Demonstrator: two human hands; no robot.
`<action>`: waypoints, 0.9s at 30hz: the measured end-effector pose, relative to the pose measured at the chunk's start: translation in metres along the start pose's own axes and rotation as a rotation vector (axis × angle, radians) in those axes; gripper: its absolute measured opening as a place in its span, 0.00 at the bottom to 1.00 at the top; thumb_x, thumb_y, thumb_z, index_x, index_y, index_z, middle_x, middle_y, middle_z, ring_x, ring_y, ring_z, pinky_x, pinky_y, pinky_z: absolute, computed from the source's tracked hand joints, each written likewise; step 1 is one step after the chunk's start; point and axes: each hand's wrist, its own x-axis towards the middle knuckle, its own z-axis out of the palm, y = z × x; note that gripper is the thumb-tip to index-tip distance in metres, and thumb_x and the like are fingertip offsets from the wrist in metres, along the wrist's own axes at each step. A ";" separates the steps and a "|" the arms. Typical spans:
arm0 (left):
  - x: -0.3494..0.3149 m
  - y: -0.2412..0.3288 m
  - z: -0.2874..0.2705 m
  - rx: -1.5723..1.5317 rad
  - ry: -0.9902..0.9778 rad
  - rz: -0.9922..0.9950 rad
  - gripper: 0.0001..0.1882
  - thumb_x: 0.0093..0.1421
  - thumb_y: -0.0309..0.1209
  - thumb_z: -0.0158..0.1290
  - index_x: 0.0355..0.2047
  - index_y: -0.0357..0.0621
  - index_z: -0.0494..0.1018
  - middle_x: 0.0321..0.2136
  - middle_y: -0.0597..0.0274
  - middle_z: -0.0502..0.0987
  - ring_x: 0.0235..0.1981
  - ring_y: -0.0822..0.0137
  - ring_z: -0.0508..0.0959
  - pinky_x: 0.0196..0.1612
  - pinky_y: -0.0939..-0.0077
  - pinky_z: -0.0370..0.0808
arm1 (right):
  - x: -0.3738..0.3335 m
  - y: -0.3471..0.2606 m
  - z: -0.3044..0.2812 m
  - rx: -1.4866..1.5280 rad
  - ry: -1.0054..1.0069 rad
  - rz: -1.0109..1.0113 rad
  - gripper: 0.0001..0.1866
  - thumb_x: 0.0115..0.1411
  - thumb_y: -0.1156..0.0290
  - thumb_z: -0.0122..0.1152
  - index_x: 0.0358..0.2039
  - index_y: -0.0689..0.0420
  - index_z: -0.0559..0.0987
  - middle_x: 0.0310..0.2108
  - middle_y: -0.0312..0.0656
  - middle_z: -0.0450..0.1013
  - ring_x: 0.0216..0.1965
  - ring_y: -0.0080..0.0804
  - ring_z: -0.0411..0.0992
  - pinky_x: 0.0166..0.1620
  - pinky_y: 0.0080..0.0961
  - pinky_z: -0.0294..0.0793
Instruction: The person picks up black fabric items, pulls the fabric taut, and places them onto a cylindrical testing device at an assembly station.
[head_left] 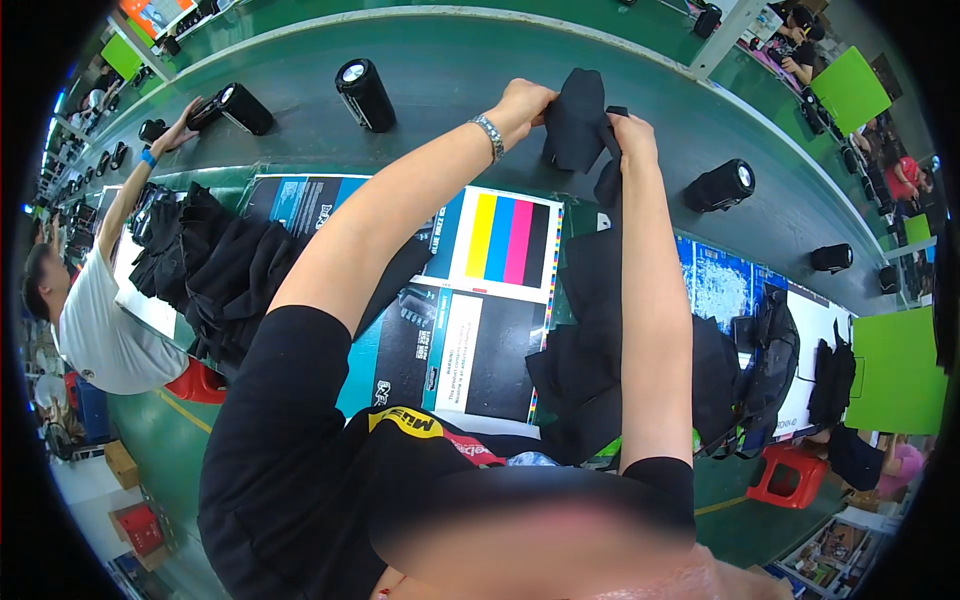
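Both arms reach forward over the dark conveyor belt. My left hand (524,106), with a metal watch band at its wrist, pinches the left edge of a black cloth pouch (577,122). The pouch stands up from the belt; whether anything is inside it is hidden. At its right side my right hand (634,138) is closed on a black strip of the same cloth, which hangs down beneath the fingers. More black cloth pieces (590,370) lie on the table under my right forearm.
Black cylindrical speakers (366,98) stand or lie along the belt (450,75), one (722,186) right of my hands. Left, a co-worker's hand (178,132) touches another speaker (245,108). A cloth heap (215,260) and printed sheets (505,240) cover the table; a red stool (787,477) stands right.
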 end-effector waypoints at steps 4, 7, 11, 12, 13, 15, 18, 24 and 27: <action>0.016 -0.009 0.006 0.176 -0.039 0.033 0.04 0.58 0.26 0.53 0.29 0.39 0.75 0.30 0.62 0.76 0.31 0.70 0.76 0.35 0.77 0.73 | 0.004 0.000 -0.011 -0.587 0.163 -0.076 0.18 0.47 0.61 0.63 0.37 0.58 0.82 0.33 0.47 0.79 0.37 0.40 0.77 0.42 0.34 0.73; 0.050 -0.023 -0.041 0.434 -0.035 0.214 0.06 0.58 0.30 0.54 0.29 0.41 0.75 0.29 0.63 0.76 0.33 0.70 0.75 0.38 0.76 0.71 | 0.013 0.005 0.014 -0.645 0.054 -0.088 0.19 0.46 0.59 0.61 0.36 0.55 0.83 0.36 0.49 0.79 0.41 0.44 0.77 0.45 0.35 0.72; 0.024 -0.002 0.007 0.031 -0.214 -0.305 0.14 0.58 0.42 0.57 0.31 0.44 0.75 0.32 0.63 0.77 0.33 0.67 0.75 0.44 0.76 0.68 | 0.017 0.018 -0.032 -0.654 0.119 -0.002 0.19 0.45 0.59 0.60 0.36 0.56 0.83 0.38 0.52 0.78 0.44 0.46 0.76 0.47 0.35 0.72; 0.022 0.004 0.014 0.035 -0.221 -0.305 0.14 0.58 0.42 0.57 0.31 0.44 0.75 0.32 0.63 0.77 0.33 0.67 0.75 0.44 0.76 0.68 | 0.016 0.016 -0.033 -0.652 0.126 -0.002 0.19 0.45 0.59 0.60 0.36 0.56 0.83 0.38 0.52 0.78 0.44 0.46 0.76 0.47 0.35 0.72; 0.020 0.007 0.020 0.012 -0.229 -0.236 0.14 0.58 0.42 0.57 0.32 0.43 0.75 0.32 0.62 0.78 0.34 0.67 0.75 0.44 0.76 0.69 | 0.013 0.012 -0.031 -0.642 0.105 -0.018 0.19 0.45 0.60 0.60 0.37 0.56 0.83 0.38 0.52 0.78 0.44 0.47 0.76 0.47 0.35 0.72; 0.017 0.004 0.034 -0.015 -0.237 -0.177 0.14 0.59 0.42 0.57 0.33 0.43 0.74 0.32 0.62 0.78 0.34 0.66 0.76 0.43 0.76 0.70 | 0.007 0.008 -0.030 -0.638 0.083 -0.025 0.20 0.46 0.60 0.60 0.37 0.57 0.83 0.38 0.53 0.78 0.44 0.48 0.76 0.47 0.35 0.72; 0.030 -0.014 0.039 -0.116 -0.375 -0.267 0.13 0.61 0.38 0.53 0.36 0.40 0.74 0.30 0.61 0.78 0.32 0.67 0.77 0.38 0.76 0.73 | 0.002 0.001 -0.030 -0.726 0.117 -0.080 0.18 0.48 0.62 0.60 0.34 0.62 0.82 0.33 0.52 0.79 0.38 0.44 0.78 0.41 0.33 0.73; 0.039 -0.072 0.047 -0.070 -0.249 -0.072 0.17 0.61 0.37 0.49 0.35 0.31 0.75 0.30 0.54 0.79 0.28 0.67 0.79 0.33 0.72 0.75 | -0.016 0.022 -0.052 -0.204 0.013 0.038 0.14 0.52 0.69 0.59 0.29 0.70 0.81 0.26 0.43 0.76 0.26 0.30 0.73 0.33 0.28 0.70; 0.065 -0.086 0.040 0.275 -0.215 0.105 0.21 0.62 0.40 0.47 0.35 0.29 0.75 0.32 0.46 0.79 0.30 0.59 0.80 0.34 0.69 0.76 | -0.014 0.031 -0.053 -0.261 0.027 -0.018 0.15 0.51 0.68 0.58 0.30 0.69 0.81 0.27 0.46 0.77 0.29 0.33 0.75 0.36 0.30 0.71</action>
